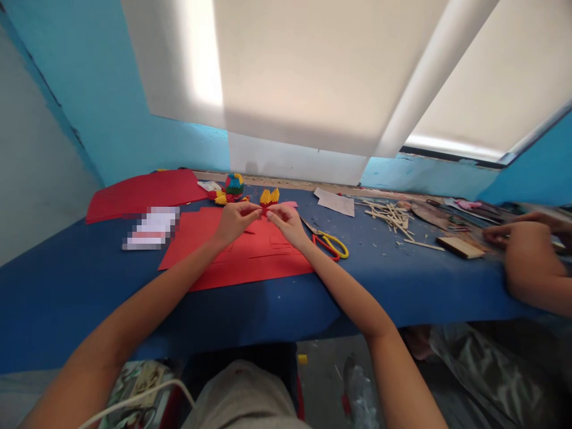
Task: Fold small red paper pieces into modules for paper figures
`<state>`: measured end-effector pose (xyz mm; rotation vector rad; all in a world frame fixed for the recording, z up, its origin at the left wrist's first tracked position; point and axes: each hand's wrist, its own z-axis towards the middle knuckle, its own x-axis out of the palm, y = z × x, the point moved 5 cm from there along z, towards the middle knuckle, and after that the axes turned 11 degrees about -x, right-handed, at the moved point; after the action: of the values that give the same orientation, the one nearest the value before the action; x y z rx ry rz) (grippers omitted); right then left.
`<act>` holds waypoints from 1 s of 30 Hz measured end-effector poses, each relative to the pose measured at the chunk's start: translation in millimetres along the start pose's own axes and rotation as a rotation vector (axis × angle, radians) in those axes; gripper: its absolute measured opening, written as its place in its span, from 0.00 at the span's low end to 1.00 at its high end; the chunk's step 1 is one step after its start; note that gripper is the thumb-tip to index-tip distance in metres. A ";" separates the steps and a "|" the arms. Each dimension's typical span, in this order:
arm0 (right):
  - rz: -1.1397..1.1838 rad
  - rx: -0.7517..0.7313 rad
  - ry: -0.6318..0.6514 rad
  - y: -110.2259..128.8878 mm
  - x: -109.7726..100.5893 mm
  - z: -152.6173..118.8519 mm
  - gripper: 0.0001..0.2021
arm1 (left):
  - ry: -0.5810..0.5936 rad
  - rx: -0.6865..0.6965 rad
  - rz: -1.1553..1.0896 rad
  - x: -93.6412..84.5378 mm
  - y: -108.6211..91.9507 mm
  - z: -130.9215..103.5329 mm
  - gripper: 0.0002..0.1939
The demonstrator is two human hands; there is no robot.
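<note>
Beneath fingers (254,213), blue worktop (366,262). On it, directly under fingers, red sheets (257,265). Right of fingers, scissors (320,233) with red and yellow handles. Just beyond fingers, ridged yellow pieces (266,197). Between fingers of left hand (235,219) and right hand (289,223), pinched by both, small red piece (264,211).

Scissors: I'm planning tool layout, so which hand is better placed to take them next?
Probably the right hand: the scissors lie just to its right, while the left hand would have to reach past it. Both hands pinch a small red piece.
</note>
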<state>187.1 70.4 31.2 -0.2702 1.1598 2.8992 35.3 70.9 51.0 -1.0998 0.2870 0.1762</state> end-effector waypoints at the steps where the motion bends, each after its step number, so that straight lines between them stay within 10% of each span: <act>1: -0.011 -0.014 -0.008 0.3 -0.2 -0.2 0.14 | -0.003 0.004 0.003 0.5 0.1 -0.4 0.11; 30: -0.179 -0.131 0.131 -0.3 -5.2 -3.5 0.13 | 0.184 -0.083 0.044 9.0 2.2 -5.1 0.14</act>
<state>192.8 68.4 29.3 -0.5430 0.9071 2.8381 42.5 67.3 44.2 -1.1948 0.4721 0.1274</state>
